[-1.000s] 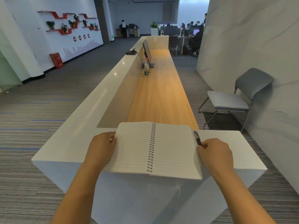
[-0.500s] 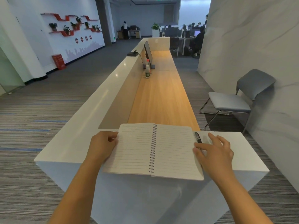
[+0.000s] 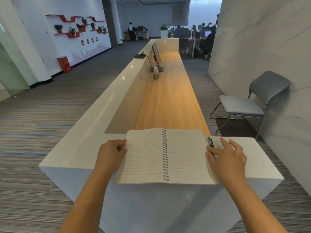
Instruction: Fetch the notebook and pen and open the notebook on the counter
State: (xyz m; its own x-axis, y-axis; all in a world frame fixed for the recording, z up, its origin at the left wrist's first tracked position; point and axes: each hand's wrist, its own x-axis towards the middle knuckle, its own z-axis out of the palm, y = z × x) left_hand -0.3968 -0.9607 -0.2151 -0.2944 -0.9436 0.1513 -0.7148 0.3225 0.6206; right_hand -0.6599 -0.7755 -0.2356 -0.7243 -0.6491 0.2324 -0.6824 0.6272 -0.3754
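A spiral-bound notebook (image 3: 165,155) with lined pages lies open and flat on the white counter (image 3: 75,153) in front of me. A black pen (image 3: 210,142) rests on the counter along the notebook's right edge. My left hand (image 3: 111,153) has curled fingers on the left page's outer edge. My right hand (image 3: 226,154) is spread flat beside the right page, its index finger lying over the pen's lower end.
Beyond the notebook a long wooden desk (image 3: 170,98) runs away behind the counter wall, with a water bottle (image 3: 156,73) and a monitor (image 3: 156,55) on it. A grey chair (image 3: 249,103) stands at the right by a marble wall. Striped carpet surrounds the counter.
My right hand, closed around the pen a second ago, has spread its fingers and let the pen rest on the counter. The notebook and my left hand stay put.
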